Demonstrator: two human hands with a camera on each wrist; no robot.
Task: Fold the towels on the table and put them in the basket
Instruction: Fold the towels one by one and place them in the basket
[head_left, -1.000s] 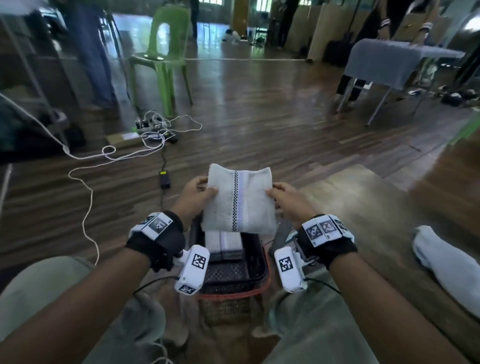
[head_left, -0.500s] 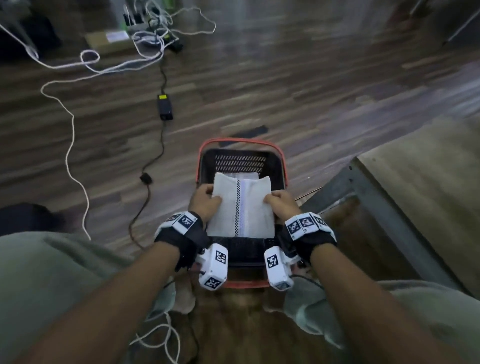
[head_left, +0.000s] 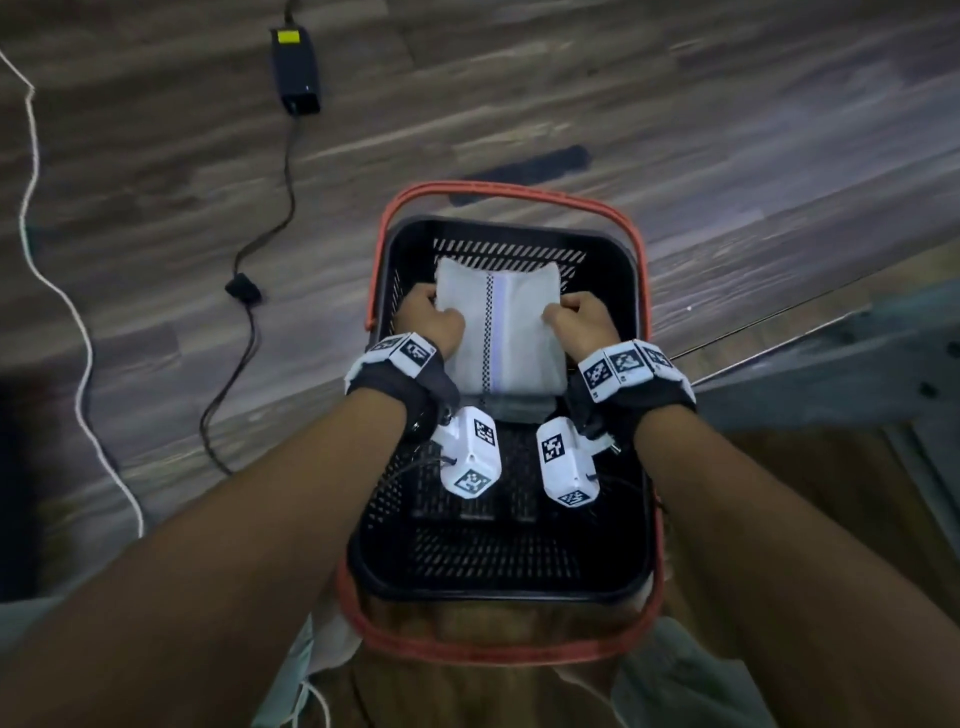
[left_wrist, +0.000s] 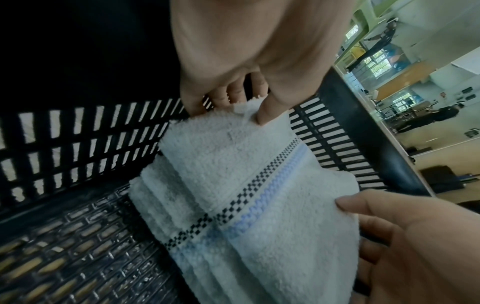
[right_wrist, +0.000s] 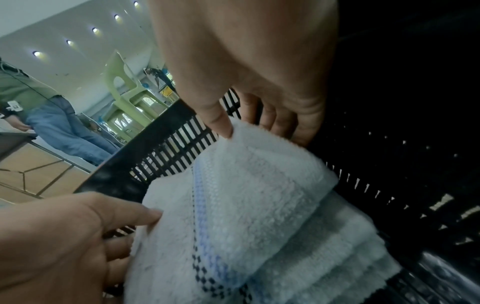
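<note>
My left hand (head_left: 434, 319) and right hand (head_left: 579, 322) pinched the folded white terry towel's (head_left: 501, 332) side edges, fingers clamped, inside the black slatted plastic basket (head_left: 631, 291).

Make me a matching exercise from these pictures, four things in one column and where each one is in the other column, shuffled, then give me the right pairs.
Things
1. folded towel
2. left hand
3. basket handle
4. power adapter

Places or states
A. lying on the wooden floor, up and to the left of the basket
B. held from both sides, down inside the basket over other folded towels
C. red, arched around the basket's far end
D. pinching the towel's left edge

Pairs: 1-B, 2-D, 3-C, 4-A
</note>
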